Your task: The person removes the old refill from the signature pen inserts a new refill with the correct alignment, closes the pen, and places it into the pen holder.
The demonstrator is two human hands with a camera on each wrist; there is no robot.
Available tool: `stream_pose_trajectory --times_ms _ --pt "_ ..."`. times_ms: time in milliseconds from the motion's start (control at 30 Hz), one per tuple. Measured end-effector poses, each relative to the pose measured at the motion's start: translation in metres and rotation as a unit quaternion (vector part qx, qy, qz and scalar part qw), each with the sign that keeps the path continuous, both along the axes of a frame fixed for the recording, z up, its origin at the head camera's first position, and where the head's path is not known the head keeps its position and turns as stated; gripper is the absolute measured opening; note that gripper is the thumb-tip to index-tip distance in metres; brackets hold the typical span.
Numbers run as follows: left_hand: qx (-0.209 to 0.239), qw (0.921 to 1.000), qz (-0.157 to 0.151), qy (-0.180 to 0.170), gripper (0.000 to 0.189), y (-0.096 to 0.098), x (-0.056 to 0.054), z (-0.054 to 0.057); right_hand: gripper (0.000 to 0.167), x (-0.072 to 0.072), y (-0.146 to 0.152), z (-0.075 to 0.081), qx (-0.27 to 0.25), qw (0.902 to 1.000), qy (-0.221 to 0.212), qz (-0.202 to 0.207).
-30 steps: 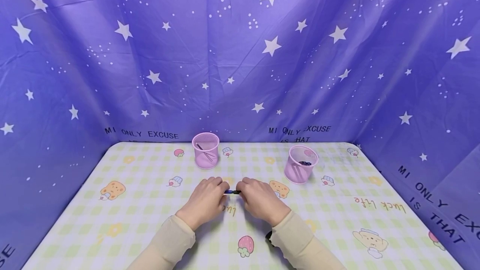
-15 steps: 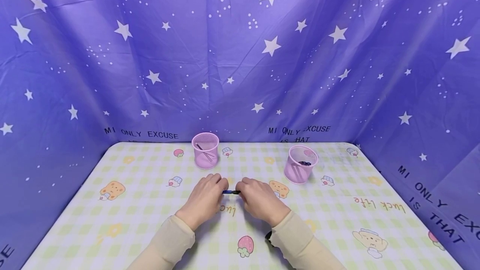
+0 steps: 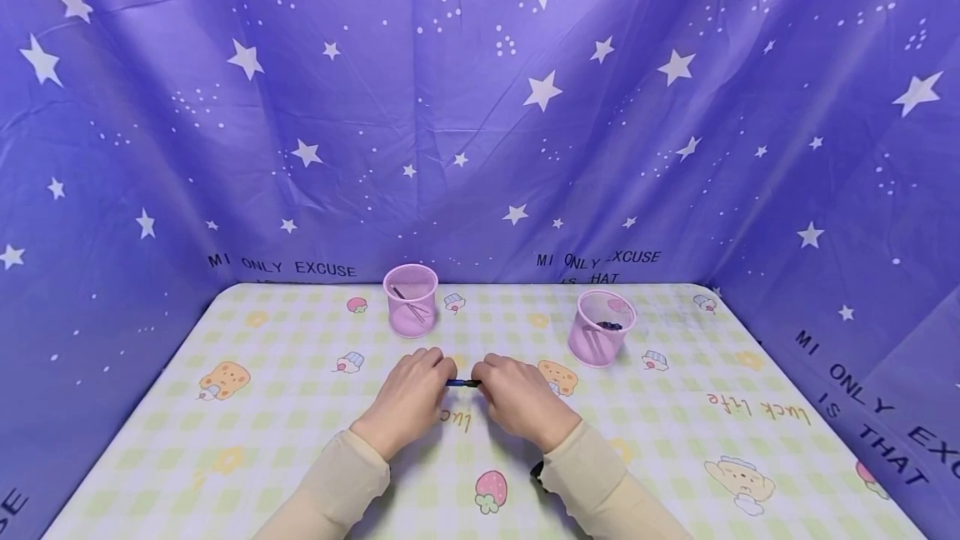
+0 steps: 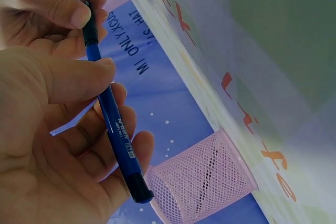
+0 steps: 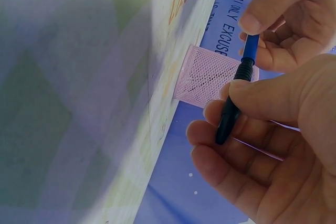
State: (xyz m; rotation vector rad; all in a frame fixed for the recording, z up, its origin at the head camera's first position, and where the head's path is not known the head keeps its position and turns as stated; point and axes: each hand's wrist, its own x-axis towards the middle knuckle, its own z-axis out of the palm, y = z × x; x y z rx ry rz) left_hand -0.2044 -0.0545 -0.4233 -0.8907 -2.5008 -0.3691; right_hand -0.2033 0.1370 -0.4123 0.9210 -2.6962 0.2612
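A blue ballpoint pen with a black grip section spans the space between both hands over the middle of the table. My left hand pinches its blue barrel between thumb and fingers; the black end with the clip points out past the fingers in the left wrist view. The thumb and fingers of my right hand pinch the ribbed black grip, with the black tip lying over the fingers. In the head view the hands cover most of the pen.
Beyond the left hand stands a pink mesh cup with thin dark sticks inside. Another pink mesh cup, behind the right hand, holds small dark pieces. A checked cloth covers the table; a purple starry curtain encloses the back and sides.
My left hand has shifted very slightly left, so a little more of the blue barrel shows between the hands. The right hand and both cups have stayed put.
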Motion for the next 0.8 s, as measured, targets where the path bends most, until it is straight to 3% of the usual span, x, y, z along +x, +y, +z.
stream_pose_trajectory --times_ms 800 --pt "-0.012 0.9998 0.008 -0.015 0.017 -0.0019 -0.0001 0.0015 0.011 0.0001 0.0013 0.0023 0.004 0.9999 -0.006 -0.009"
